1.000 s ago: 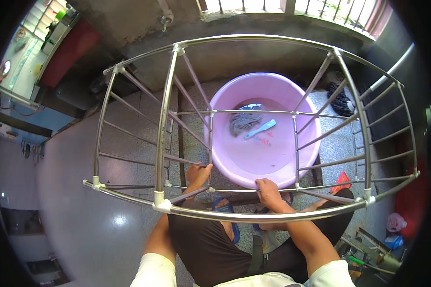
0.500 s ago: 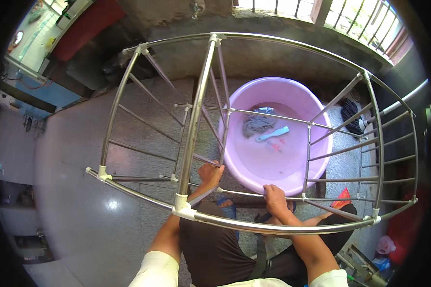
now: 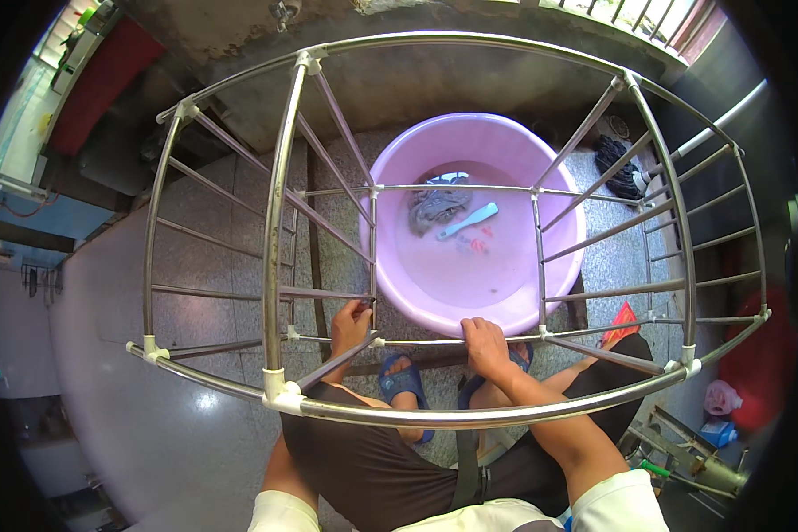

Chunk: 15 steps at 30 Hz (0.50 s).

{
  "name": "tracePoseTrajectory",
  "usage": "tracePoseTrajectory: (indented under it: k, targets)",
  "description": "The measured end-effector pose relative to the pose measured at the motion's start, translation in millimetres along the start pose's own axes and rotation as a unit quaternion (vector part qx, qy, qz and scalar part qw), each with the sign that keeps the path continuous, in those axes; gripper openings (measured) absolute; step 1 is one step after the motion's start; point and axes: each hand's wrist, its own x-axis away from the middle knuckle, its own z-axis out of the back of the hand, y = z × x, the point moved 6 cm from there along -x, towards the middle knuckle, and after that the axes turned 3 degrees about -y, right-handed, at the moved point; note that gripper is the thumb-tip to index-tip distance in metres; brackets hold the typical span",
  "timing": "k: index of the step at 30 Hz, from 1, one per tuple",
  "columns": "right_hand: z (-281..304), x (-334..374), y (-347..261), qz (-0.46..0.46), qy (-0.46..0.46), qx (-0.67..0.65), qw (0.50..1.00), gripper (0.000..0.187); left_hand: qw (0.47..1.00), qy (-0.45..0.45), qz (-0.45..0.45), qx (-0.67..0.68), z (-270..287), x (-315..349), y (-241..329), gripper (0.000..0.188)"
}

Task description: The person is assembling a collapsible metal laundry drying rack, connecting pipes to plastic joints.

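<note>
A metal-tube rack frame (image 3: 470,409) with white plastic joints stands across my view, its rails and rungs reaching over a round pink tub (image 3: 566,266). My left hand (image 3: 349,330) is closed on a thin metal tube at the frame's lower left part, just left of the tub. Over the low front bar, beside the tub's near rim, my right hand (image 3: 486,346) curls with its fingers closed. In the tub's shallow water lie a dark wet cloth (image 3: 436,209) and a light-blue brush (image 3: 468,222); the brush's bristle side is hidden.
A black mop head (image 3: 619,167) lies right of the tub, next to a white pipe (image 3: 718,120). A red paper packet (image 3: 621,324) is by my right knee. Tools and bottles (image 3: 720,433) crowd the lower right. A wall with a barred window is behind.
The whole view has shifted, so frame and tub appear farther left and higher. My left hand stays at the lower left tubes, my right on the front bar. More of my sandals shows.
</note>
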Motion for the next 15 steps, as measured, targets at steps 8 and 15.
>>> tracePoseTrajectory:
  k: [8,15]
  targets:
    - [-6,2,3,0.005,0.02,-0.008,1.0,0.035,0.974,0.029,-0.082,-0.208,-8,-12,19,0.019]
    - [-2,-3,2,0.007,0.02,-0.001,1.0,0.033,0.969,0.05,-0.133,-0.203,-5,-18,23,0.016]
